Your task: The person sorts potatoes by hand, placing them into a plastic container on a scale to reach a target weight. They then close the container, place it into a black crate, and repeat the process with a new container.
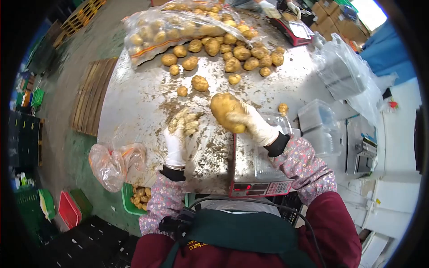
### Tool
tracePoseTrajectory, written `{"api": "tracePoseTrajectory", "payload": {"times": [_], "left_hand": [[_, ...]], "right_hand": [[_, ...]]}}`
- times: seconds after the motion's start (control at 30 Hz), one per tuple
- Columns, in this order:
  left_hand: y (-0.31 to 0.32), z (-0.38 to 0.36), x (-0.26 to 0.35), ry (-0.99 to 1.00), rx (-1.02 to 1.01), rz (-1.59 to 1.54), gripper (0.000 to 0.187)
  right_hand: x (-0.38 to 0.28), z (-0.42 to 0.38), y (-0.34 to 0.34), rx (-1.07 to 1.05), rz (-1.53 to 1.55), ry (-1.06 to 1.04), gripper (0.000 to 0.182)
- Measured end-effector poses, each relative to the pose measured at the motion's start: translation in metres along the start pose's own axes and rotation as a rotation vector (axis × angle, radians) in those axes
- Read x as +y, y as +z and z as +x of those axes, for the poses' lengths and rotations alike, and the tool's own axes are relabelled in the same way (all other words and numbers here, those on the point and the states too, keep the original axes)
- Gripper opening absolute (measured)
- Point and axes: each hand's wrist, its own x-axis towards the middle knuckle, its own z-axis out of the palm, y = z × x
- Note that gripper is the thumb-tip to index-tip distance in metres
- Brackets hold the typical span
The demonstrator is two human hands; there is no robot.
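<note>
My right hand [250, 123], in a dirty white glove, grips a large potato [225, 107] above the left edge of a red weighing scale [261, 187]. Part of another potato [239, 128] shows under its fingers. On the scale lies a clear plastic tray [268, 161]. My left hand [182, 125], also gloved, is over the soiled metal table [147, 98], its fingers curled loosely and apart, with nothing in them. Loose potatoes [199, 83] lie beyond both hands.
An open bag of potatoes [178, 27] lies at the far side. Stacked clear trays [319, 120] and plastic bags [344, 67] stand at the right. A crumpled bag [109, 165] hangs at the left edge, near a green crate [129, 201]. A co-worker's gloved hands [270, 10] show beyond.
</note>
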Motion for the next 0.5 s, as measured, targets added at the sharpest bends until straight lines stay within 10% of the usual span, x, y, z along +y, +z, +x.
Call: {"api": "tracePoseTrajectory", "payload": {"times": [0.17, 0.5], "left_hand": [[0.029, -0.009, 0.018, 0.042, -0.079, 0.014, 0.040], [0.031, -0.046, -0.009, -0.221, -0.322, -0.210, 0.058]], "right_hand": [[0.007, -0.020, 0.012, 0.123, -0.546, -0.339, 0.103], [0.047, -0.021, 0.008, -0.027, -1.283, -0.333, 0.110]]}}
